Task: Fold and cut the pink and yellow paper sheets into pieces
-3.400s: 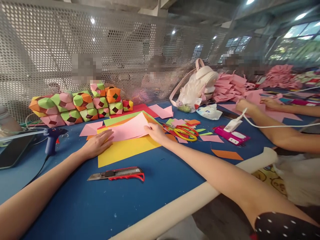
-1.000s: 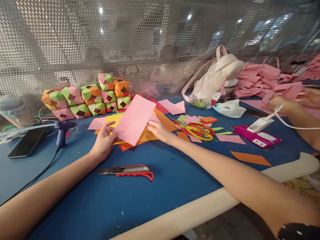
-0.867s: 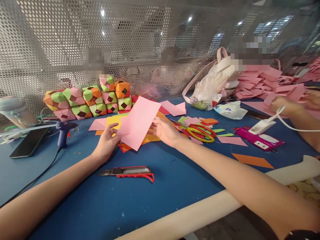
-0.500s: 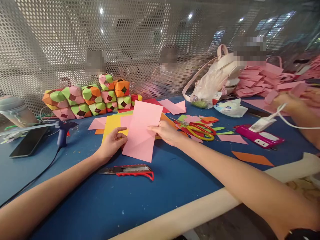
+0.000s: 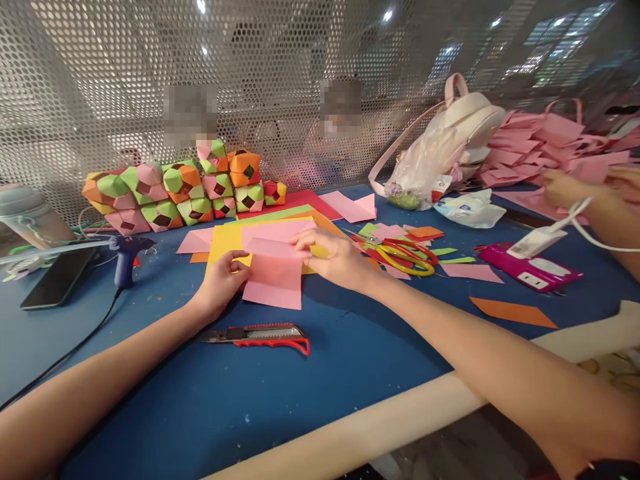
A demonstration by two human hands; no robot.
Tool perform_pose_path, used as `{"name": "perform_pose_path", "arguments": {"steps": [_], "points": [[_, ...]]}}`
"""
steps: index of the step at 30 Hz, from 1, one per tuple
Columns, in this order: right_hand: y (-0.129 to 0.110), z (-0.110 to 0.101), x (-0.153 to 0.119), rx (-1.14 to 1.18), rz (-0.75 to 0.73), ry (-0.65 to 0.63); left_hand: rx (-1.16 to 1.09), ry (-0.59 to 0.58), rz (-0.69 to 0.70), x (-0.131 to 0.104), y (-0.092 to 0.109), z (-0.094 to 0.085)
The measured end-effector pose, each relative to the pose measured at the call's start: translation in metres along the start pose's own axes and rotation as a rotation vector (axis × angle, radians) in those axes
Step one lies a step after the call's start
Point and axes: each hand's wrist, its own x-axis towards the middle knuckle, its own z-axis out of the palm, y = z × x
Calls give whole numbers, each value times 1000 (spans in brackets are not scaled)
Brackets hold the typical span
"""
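Note:
A pink sheet of paper [image 5: 273, 283] is bent over across its middle, its upper part curling toward me. My right hand [image 5: 330, 257] grips the bent part at its right side, fingers closed. At the sheet's left edge, my left hand [image 5: 224, 280] pinches it between thumb and curled fingers. Yellow paper [image 5: 223, 243] lies flat behind, with more pink paper on top of it. Just below the hands rests a red utility knife [image 5: 270, 335], its blade pointing left. Scissors with red and yellow handles [image 5: 405, 257] lie among paper scraps to the right.
Folded paper blocks [image 5: 183, 190] are stacked against the perforated metal screen [image 5: 280, 67]. A blue glue gun [image 5: 127, 260] and a phone [image 5: 57, 277] lie left. At right are a purple power strip [image 5: 530, 267], a white backpack [image 5: 470, 120], and another person's hands [image 5: 575, 190] by heaped pink paper.
The pink sheet, flat and held up before, is now lower and bent over in the middle. My right hand has moved slightly with its upper part. The view has shifted a little.

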Motion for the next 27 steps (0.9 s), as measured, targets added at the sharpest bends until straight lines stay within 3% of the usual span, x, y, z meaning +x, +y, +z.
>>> {"name": "perform_pose_path", "arguments": {"steps": [3,9,21,27], "points": [[3,7,-8,-167,-224,-75,-80,32,-33,2,-3,-2],[11,20,-20,-395,-394,-189,-128,44,-71,3,-2,-1],[3,9,-25,-455,-313,-471,-232,-23,-150,-3,10,2],[-2,7,-25,-453,-239,-533,-24,-71,-17,-3,7,1]]}}
